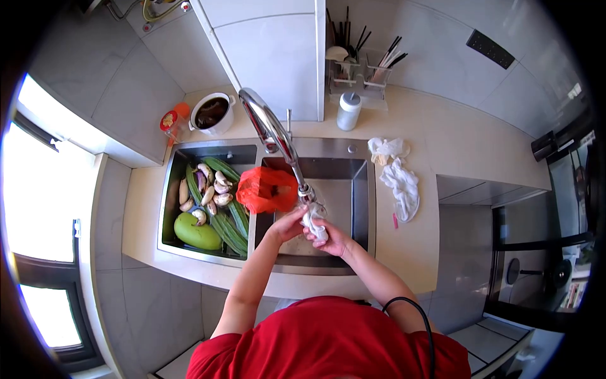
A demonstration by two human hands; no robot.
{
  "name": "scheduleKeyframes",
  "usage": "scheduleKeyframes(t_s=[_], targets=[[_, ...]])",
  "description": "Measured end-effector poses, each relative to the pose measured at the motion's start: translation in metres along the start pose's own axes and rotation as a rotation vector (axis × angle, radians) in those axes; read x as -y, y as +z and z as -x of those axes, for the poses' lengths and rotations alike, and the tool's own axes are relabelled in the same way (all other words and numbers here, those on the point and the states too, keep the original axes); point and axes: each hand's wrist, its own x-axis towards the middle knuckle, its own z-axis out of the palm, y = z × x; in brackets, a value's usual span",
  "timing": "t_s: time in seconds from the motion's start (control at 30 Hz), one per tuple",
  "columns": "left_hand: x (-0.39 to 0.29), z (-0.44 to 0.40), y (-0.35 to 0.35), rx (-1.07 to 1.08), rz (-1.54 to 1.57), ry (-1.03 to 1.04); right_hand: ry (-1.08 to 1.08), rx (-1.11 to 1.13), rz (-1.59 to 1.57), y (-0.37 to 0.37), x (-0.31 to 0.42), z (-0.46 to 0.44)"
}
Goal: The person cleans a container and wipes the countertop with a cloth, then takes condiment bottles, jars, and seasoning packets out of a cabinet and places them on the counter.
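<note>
Both of my hands hold a wet white cloth (314, 222) under the tap (273, 129), over the right sink basin (344, 167). My left hand (288, 225) grips the cloth from the left with its fingers closed. My right hand (330, 239) wraps round its lower right part. Just left of the tap's spout, a red plastic bag (262, 191) hangs over the divider between the basins; what is in it, if anything, is hidden. In the left basin lie long green ridged gourds (228, 234), several pale purple-streaked eggplants (208, 194) and a large smooth green gourd (196, 232).
A white pot (218, 129) of dark liquid and a red-lidded jar (169, 120) stand behind the left basin. Behind the right basin are a bottle (348, 112) and a utensil rack (360, 79). Crumpled white cloths (401, 189) lie on the right counter (420, 252).
</note>
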Motion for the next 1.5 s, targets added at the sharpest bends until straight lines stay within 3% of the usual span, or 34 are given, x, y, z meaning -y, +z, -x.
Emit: scheduleKeyframes(t_s=[0.07,0.33,0.4,0.47,0.57,0.6,0.67,0.73,0.77,0.83,0.9,1.0,1.07,1.13,1.2,1.27,1.33,1.37,1.4,1.43,1.47,1.5], targets=[[-0.011,0.000,0.035,0.175,0.122,0.103,0.017,0.034,-0.040,0.011,0.003,0.003],[-0.023,-0.037,0.026,0.057,-0.141,0.097,0.123,-0.061,0.357,0.002,0.038,-0.001],[-0.025,-0.050,0.021,-0.064,-0.351,0.025,0.060,-0.311,0.711,0.010,0.046,0.001],[-0.016,-0.063,0.017,-0.081,-0.377,0.083,0.063,-0.346,0.770,-0.006,0.047,-0.010],[0.003,-0.083,0.013,-0.340,-0.520,0.136,0.013,-0.473,0.924,-0.017,0.043,-0.020],[0.009,-0.089,0.008,-0.340,-0.522,0.139,0.024,-0.532,1.031,-0.016,0.040,-0.021],[0.017,-0.094,0.005,-0.550,-0.923,0.046,0.033,-0.590,1.141,-0.016,0.033,-0.023],[0.024,-0.086,0.022,-0.624,-0.925,0.156,0.057,-0.634,1.351,-0.013,0.028,-0.021],[0.022,-0.080,0.031,-0.685,-1.226,0.147,-0.085,-0.615,1.482,-0.011,0.023,-0.019],[0.037,-0.084,0.020,-0.838,-1.313,0.181,-0.046,-0.624,1.613,-0.026,0.017,-0.021],[0.048,-0.082,0.009,-0.831,-1.347,0.179,0.096,-0.691,1.723,-0.049,0.005,-0.027],[0.079,-0.082,-0.013,-0.914,-1.376,0.182,0.168,-0.803,1.770,-0.023,-0.010,-0.009],[0.080,-0.067,0.007,-0.998,-1.298,-0.051,0.160,-0.850,1.794,-0.039,-0.027,-0.010],[0.081,-0.061,0.004,-0.919,-1.310,-0.107,0.147,-0.851,1.834,-0.038,-0.029,-0.005],[0.080,-0.050,-0.002,-0.869,-1.375,0.090,0.115,-0.835,1.994,-0.039,-0.025,0.002],[0.050,-0.025,0.000,-0.824,-1.421,0.147,0.050,-0.699,2.040,-0.027,0.002,0.018],[0.023,-0.005,0.010,-0.601,-1.157,0.226,-0.511,-0.619,2.027,-0.023,0.015,0.038],[0.009,-0.001,0.020,-0.641,-1.310,0.306,-0.512,-0.611,2.031,-0.034,0.018,0.038],[-0.009,0.006,0.035,-0.684,-1.462,0.390,-0.270,-0.738,2.039,-0.051,0.022,0.032],[-0.016,0.007,0.052,-0.695,-1.404,0.725,-0.024,-0.859,2.029,-0.060,0.022,0.027],[-0.022,0.007,0.068,-0.707,-1.402,0.731,-0.027,-0.849,2.039,-0.055,0.016,0.029],[-0.028,0.005,0.084,-0.687,-1.326,0.876,-0.115,-0.855,2.034,-0.046,0.010,0.034]])
